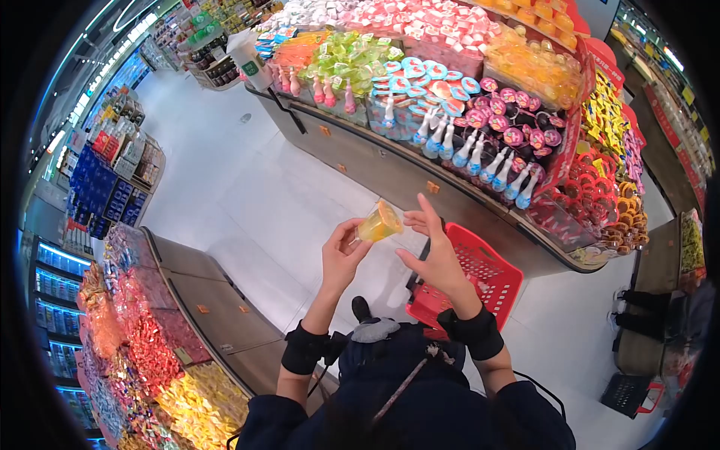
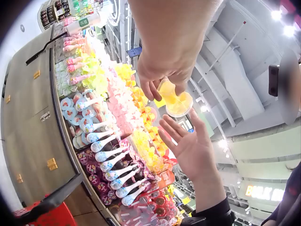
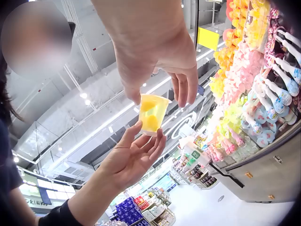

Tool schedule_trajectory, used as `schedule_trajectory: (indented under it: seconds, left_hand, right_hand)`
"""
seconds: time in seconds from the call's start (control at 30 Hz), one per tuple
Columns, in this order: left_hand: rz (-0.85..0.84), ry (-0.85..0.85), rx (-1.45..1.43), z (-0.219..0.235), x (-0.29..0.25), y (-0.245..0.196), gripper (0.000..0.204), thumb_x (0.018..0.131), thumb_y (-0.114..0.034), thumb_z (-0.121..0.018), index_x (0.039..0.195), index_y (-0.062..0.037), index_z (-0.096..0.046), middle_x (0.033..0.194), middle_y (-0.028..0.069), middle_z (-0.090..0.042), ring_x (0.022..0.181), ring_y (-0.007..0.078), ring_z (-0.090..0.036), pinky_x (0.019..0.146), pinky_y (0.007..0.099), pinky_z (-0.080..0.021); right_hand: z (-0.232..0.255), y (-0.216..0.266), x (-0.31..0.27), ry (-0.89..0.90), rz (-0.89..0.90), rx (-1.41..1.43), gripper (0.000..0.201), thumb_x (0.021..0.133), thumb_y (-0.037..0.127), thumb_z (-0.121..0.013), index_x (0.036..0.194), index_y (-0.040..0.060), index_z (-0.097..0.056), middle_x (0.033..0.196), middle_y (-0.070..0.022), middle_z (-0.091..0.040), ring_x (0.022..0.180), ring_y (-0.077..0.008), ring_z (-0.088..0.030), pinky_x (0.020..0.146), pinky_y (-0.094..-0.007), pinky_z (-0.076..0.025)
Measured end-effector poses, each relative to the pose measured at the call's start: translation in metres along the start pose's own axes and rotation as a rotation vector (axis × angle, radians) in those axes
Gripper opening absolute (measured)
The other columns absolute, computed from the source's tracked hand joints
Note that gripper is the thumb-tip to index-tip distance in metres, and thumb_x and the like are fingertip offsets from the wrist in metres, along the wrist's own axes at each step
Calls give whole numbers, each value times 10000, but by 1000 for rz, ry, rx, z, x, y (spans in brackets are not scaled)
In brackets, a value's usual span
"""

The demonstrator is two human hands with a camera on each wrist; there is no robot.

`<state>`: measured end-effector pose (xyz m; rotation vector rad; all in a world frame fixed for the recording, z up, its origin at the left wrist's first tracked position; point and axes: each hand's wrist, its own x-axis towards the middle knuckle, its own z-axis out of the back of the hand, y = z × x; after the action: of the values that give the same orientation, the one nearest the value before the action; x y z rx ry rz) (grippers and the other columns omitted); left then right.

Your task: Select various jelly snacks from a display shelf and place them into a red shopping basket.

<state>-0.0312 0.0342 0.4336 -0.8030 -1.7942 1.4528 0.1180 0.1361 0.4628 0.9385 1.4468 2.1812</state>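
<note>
In the head view my left hand [image 1: 343, 253] pinches a small clear fruit jelly cup [image 1: 380, 222] by its base, thumb on one side and fingers on the other. Yellow pieces show through the cup's wall, and its wide lidded end points toward my right hand [image 1: 440, 259]. That hand is held up with its fingers spread, close beside the lid. From the right wrist view the jelly cup [image 3: 153, 114] sits upright on the left fingertips, below the right thumb and fingers. The left wrist view shows the cup's round lid [image 2: 179, 104] near the right fingertips.
A red shopping basket [image 1: 480, 274] is below my right arm. A long candy counter [image 1: 360, 161] with heaped jellies and bottle-shaped packs [image 1: 472, 154] runs ahead. Another candy bin [image 1: 161, 322] stands at left. Another person's legs [image 1: 645, 311] and a dark basket [image 1: 626, 394] are at right.
</note>
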Motion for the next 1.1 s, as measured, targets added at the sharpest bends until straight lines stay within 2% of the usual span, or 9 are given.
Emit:
schedule_trajectory:
  seconds: [0.1, 0.17, 0.27, 0.37, 0.53, 0.7, 0.9, 0.97, 1.1]
  left_hand:
    - [11, 62, -82, 49, 16, -6, 384, 750, 24, -561, 1113, 34, -437, 1066, 91, -507, 1001, 167, -505, 871, 304, -429]
    - [215, 191, -471, 75, 26, -19, 381, 774, -42, -552, 1127, 31, -430, 1116, 101, -485, 1027, 178, -496, 887, 332, -424]
    - [319, 227, -616, 111, 38, -21, 388, 784, -82, -547, 1134, 19, -413, 1098, 97, -494, 1015, 180, -507, 879, 334, -431]
    - [312, 313, -713, 143, 52, -15, 378, 782, -77, -546, 1121, 8, -400, 1066, 81, -500, 995, 166, -513, 870, 325, -437]
    - [406, 300, -763, 177, 73, -12, 373, 788, -125, -577, 1098, -14, -400, 1051, 65, -492, 988, 155, -510, 860, 308, -441]
    - [412, 319, -848, 197, 89, 0, 397, 787, -175, -602, 1095, -20, -406, 1058, 62, -486, 996, 148, -502, 863, 307, -439]
    - [437, 310, -803, 207, 115, 1, 457, 774, -190, -620, 1134, -29, -388, 1108, 68, -469, 1029, 155, -486, 890, 311, -420]
    - [344, 355, -840, 207, 124, 0, 493, 776, -183, -617, 1172, -37, -363, 1153, 67, -446, 1058, 164, -470, 900, 318, -413]
    - [295, 351, -740, 208, 153, 11, 512, 778, -170, -614, 1195, -45, -344, 1179, 66, -431, 1079, 171, -458, 897, 324, -417]
  right_hand:
    - [-34, 7, 31, -24, -18, 131, 812, 640, 74, -697, 1308, 70, -234, 1156, -113, -466, 1050, -232, -475, 900, -348, -376]
    - [-57, 13, 51, 48, 80, 167, 766, 634, 82, -703, 1282, 65, -295, 1163, -107, -465, 1062, -241, -463, 911, -346, -362]
    - [-94, 22, 76, 141, 128, 131, 670, 624, 83, -708, 1214, 55, -391, 1161, -98, -472, 1070, -246, -451, 912, -345, -357]
    - [-131, 26, 98, 158, 180, 105, 586, 609, 78, -707, 1138, 45, -458, 1144, -99, -485, 1070, -251, -447, 902, -343, -360]
    - [-173, 18, 124, 119, 191, 98, 522, 580, 41, -687, 1066, 27, -496, 1101, -105, -506, 1035, -261, -468, 878, -331, -378]
    - [-190, 12, 143, 77, 191, 58, 493, 544, 11, -676, 1014, 18, -526, 1053, -111, -529, 989, -270, -496, 860, -335, -397]
    - [-199, -1, 171, -8, 290, -5, 503, 507, 15, -708, 981, 12, -537, 961, -107, -561, 935, -273, -520, 895, -381, -386]
    - [-201, -5, 182, -96, 303, -30, 494, 506, 27, -723, 964, 13, -539, 946, -107, -564, 915, -277, -528, 896, -396, -387]
    - [-200, -15, 209, -147, 299, -24, 487, 515, 39, -733, 959, 11, -536, 948, -109, -562, 905, -279, -532, 887, -390, -395]
